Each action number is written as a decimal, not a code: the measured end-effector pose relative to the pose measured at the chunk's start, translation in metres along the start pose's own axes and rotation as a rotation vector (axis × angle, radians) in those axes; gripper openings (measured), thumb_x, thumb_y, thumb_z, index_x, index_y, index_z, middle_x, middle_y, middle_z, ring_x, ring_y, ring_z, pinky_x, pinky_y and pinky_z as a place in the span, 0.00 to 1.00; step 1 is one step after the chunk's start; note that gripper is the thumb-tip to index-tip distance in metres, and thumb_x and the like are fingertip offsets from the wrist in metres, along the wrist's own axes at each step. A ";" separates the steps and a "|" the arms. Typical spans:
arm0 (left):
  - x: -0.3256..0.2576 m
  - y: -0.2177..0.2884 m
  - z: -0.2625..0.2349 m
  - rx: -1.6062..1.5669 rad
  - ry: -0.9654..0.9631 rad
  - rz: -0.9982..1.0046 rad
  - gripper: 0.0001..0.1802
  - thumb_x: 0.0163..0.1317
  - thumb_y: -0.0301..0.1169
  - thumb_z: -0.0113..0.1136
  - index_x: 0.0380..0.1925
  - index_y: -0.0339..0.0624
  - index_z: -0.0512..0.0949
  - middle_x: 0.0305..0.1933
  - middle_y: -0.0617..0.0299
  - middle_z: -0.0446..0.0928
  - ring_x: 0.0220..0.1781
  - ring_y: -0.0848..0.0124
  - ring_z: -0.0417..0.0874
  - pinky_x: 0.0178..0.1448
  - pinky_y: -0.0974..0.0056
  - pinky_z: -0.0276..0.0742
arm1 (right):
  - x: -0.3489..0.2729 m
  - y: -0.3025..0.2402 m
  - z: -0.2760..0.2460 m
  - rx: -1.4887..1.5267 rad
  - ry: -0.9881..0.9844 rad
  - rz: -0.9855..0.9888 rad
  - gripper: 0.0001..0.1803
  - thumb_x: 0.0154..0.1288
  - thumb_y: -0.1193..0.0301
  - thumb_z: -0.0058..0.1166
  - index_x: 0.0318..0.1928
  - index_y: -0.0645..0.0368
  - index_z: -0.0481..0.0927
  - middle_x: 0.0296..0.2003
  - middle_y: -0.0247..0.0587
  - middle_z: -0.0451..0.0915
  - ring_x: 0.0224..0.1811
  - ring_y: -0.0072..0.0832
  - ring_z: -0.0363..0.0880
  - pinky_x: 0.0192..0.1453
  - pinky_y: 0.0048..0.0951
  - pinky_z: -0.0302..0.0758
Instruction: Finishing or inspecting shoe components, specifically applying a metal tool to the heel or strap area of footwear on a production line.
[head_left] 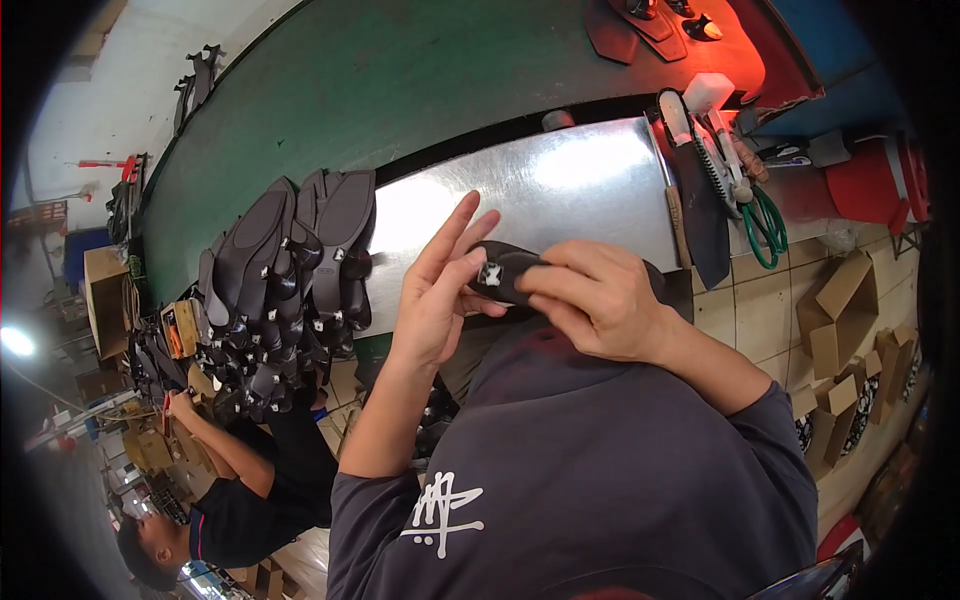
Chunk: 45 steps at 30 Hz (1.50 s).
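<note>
In front of my chest is a dark shoe sole (512,262) with a small white patch near its left end. My left hand (432,300) has that end between its thumb and lower fingers, while the index and middle fingers stretch upward. Across the other part of the sole lies my right hand (605,300), fingers curled and pinched together at its surface. The palm hides much of the right end. Just beyond both hands is a shiny metal plate (600,200) on the workbench.
Piled dark soles with heels (290,270) stand left on the green bench top (400,75). Right are a wooden-handled tool (675,215), a green cord (765,230) and cardboard boxes (840,310). A co-worker (240,510) works at lower left; reddish light falls on soles (640,30) at the far right.
</note>
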<state>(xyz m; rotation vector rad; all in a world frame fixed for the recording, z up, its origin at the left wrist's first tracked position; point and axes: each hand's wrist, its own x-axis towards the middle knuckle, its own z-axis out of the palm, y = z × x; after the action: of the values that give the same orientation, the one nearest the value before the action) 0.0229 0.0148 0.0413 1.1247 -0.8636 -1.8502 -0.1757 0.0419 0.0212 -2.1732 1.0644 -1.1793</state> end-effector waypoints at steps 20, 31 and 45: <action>-0.006 -0.014 -0.008 0.333 -0.078 -0.088 0.10 0.65 0.26 0.55 0.44 0.34 0.79 0.35 0.66 0.80 0.35 0.83 0.77 0.39 0.75 0.73 | -0.014 -0.002 0.011 0.116 0.059 0.248 0.09 0.57 0.72 0.63 0.34 0.58 0.75 0.23 0.42 0.78 0.25 0.41 0.79 0.29 0.37 0.73; -0.004 -0.017 -0.007 0.439 -0.048 -0.047 0.06 0.62 0.26 0.60 0.35 0.35 0.80 0.28 0.68 0.79 0.31 0.83 0.75 0.35 0.76 0.70 | -0.010 0.000 0.002 0.330 -0.040 0.468 0.07 0.57 0.77 0.62 0.37 0.63 0.79 0.28 0.39 0.82 0.29 0.23 0.80 0.33 0.25 0.75; -0.003 -0.029 -0.068 -0.106 0.474 0.165 0.16 0.68 0.34 0.53 0.52 0.38 0.74 0.49 0.58 0.78 0.46 0.69 0.82 0.38 0.66 0.84 | -0.005 0.054 -0.057 -0.444 0.189 0.334 0.14 0.57 0.74 0.60 0.45 0.60 0.79 0.41 0.44 0.80 0.43 0.42 0.76 0.49 0.37 0.73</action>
<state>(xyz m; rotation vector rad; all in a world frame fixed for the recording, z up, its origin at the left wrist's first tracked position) 0.0784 0.0211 -0.0076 1.3087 -0.5569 -1.3938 -0.2481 0.0118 0.0122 -2.0957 1.8373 -1.0822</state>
